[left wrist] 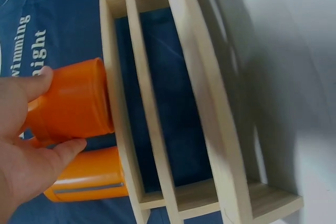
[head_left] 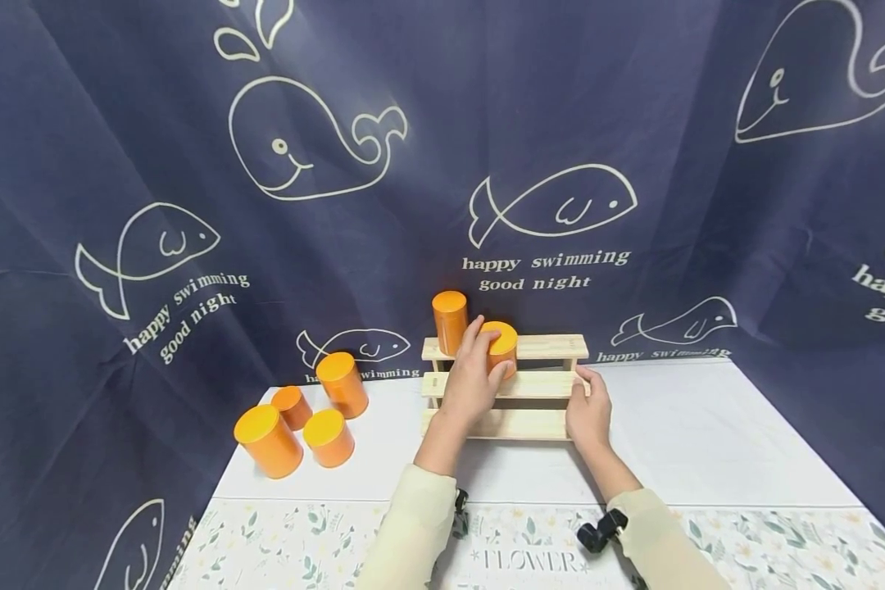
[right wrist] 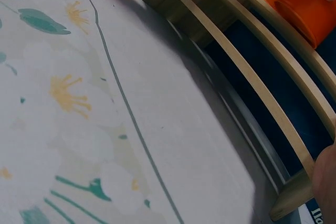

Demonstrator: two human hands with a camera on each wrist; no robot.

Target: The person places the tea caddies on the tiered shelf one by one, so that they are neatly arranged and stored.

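Note:
A three-tier wooden step rack (head_left: 534, 424) stands near the back of the table. My left hand (head_left: 470, 381) grips an orange cylindrical canister (head_left: 503, 338) from its side, at the rack's upper steps. In the left wrist view, thumb and fingers lie on both sides of this canister (left wrist: 76, 100), its base close to the top plank (left wrist: 116, 93). Whether it touches the plank, I cannot tell. A taller orange canister (head_left: 450, 321) stands upright to its left on the top step. My right hand (head_left: 590, 410) holds the rack's right end.
On the left of the table stand several orange canisters of differing sizes, including a large one (head_left: 269, 442), a small one (head_left: 292, 407) and a tall one (head_left: 342, 385). A dark blue curtain (head_left: 428, 164) with whale and fish drawings hangs behind. A floral cloth (head_left: 302, 545) covers the table's front.

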